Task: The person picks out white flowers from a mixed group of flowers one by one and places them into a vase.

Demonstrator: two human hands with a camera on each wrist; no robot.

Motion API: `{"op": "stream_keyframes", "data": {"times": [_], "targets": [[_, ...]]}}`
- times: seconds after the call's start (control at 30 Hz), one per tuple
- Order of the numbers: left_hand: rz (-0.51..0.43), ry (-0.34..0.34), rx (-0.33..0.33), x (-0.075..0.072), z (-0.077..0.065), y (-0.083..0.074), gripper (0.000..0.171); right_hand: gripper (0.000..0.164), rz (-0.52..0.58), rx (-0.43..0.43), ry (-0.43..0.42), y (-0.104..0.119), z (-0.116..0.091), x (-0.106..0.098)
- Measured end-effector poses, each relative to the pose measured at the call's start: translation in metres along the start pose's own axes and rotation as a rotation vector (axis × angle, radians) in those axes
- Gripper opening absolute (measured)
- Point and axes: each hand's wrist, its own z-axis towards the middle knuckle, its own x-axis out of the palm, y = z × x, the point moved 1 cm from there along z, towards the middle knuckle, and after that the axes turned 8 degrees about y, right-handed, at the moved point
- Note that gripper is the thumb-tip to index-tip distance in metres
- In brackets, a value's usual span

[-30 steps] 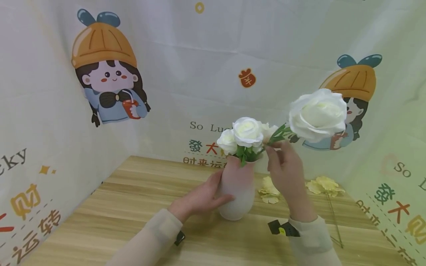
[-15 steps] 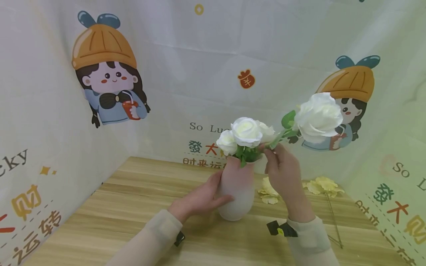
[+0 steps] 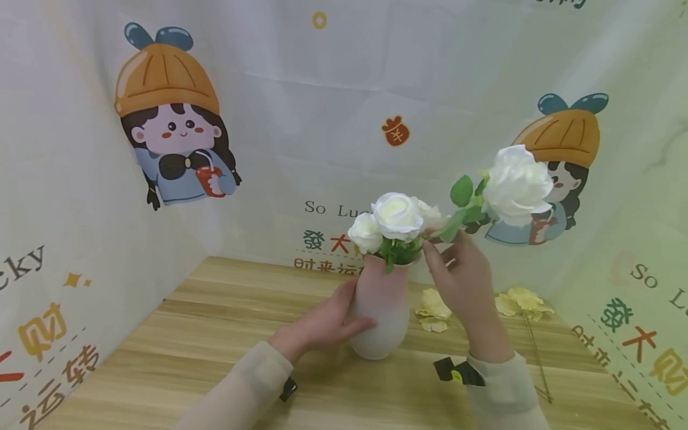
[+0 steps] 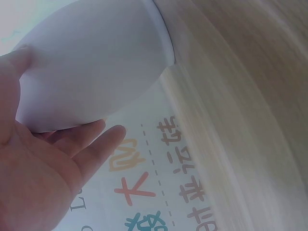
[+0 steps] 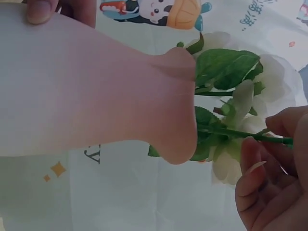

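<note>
A pink-to-white vase (image 3: 380, 310) stands on the table with several white roses (image 3: 398, 216) in its mouth. My left hand (image 3: 328, 319) grips the vase's left side, thumb across the front and fingers behind; the left wrist view shows its fingers (image 4: 94, 149) curving round the white lower body. To the right of the mouth, my right hand (image 3: 464, 278) pinches the green stem (image 5: 274, 139) of another white rose (image 3: 517, 185), whose bloom leans out to the upper right. In the right wrist view this stem runs from the pinch to the vase's rim (image 5: 190, 110).
Two pale yellow flowers lie on the wooden table (image 3: 204, 334) right of the vase: one flower head (image 3: 434, 310) partly behind my right arm, the other flower (image 3: 524, 303) with a long thin stem. A printed cloth (image 3: 301, 131) hangs behind and at the sides.
The rose in my right hand has turned, so its bloom faces more sideways and its green leaves now show. My left hand keeps its grip on the vase.
</note>
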Motion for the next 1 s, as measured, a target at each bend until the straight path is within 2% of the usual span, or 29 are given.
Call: {"op": "stream_keyframes", "data": {"times": [0.1, 0.33, 0.5, 0.57, 0.73, 0.87, 1.0], "targets": [[0.002, 0.000, 0.001, 0.000, 0.000, 0.000, 0.094, 0.022, 0.043, 0.005, -0.051, 0.004, 0.001, -0.002], [0.011, 0.003, 0.001, 0.000, 0.000, -0.001, 0.094, 0.020, 0.046, 0.173, -0.150, 0.008, -0.001, -0.006], [0.016, 0.011, -0.004, -0.001, 0.000, -0.001, 0.094, 0.018, 0.077, 0.184, -0.188, 0.012, -0.002, -0.009], [0.018, 0.012, -0.005, -0.001, 0.000, -0.001, 0.094, 0.016, 0.046, 0.179, -0.189, 0.013, -0.002, -0.009], [0.016, 0.010, -0.011, -0.001, 0.000, -0.001, 0.095, 0.014, -0.067, 0.190, -0.114, 0.010, -0.002, 0.002], [0.013, 0.005, -0.007, 0.000, -0.001, 0.001, 0.095, 0.015, -0.105, 0.172, -0.001, 0.003, -0.005, 0.018], [0.015, 0.002, 0.001, 0.000, -0.001, -0.001, 0.094, 0.009, -0.123, 0.153, 0.051, -0.002, -0.008, 0.027]]}}
